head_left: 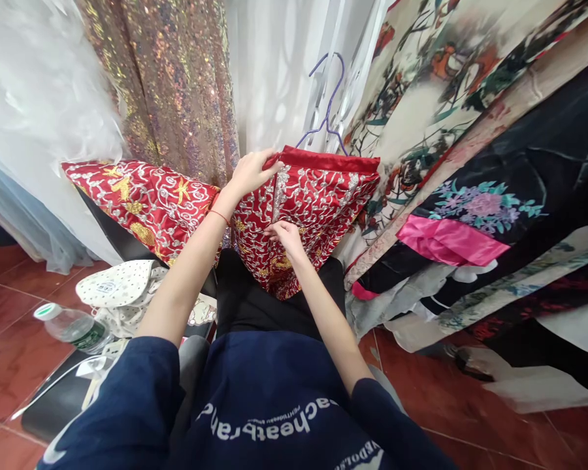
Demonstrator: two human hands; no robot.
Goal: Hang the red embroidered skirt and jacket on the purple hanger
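Note:
A red embroidered garment (318,196) with silver and gold stitching and a plain red top band rests across my lap. A purple wire hanger (329,111) sticks up from behind its band. My left hand (255,173) is closed on the garment's upper edge, left of the hanger. Lower down, my right hand (285,236) pinches the garment's front beside a vertical silver trim; its fingertips partly hide the spot. To the left lies a matching red embroidered piece (142,202); my left forearm covers where the two might join.
A sequined gold fabric (166,78) and white curtains (269,65) hang ahead. Several garments crowd the right, including a black one with a pink band (451,240). On the left, a plastic bottle (76,326) and a white patterned bag (117,287) are beside me.

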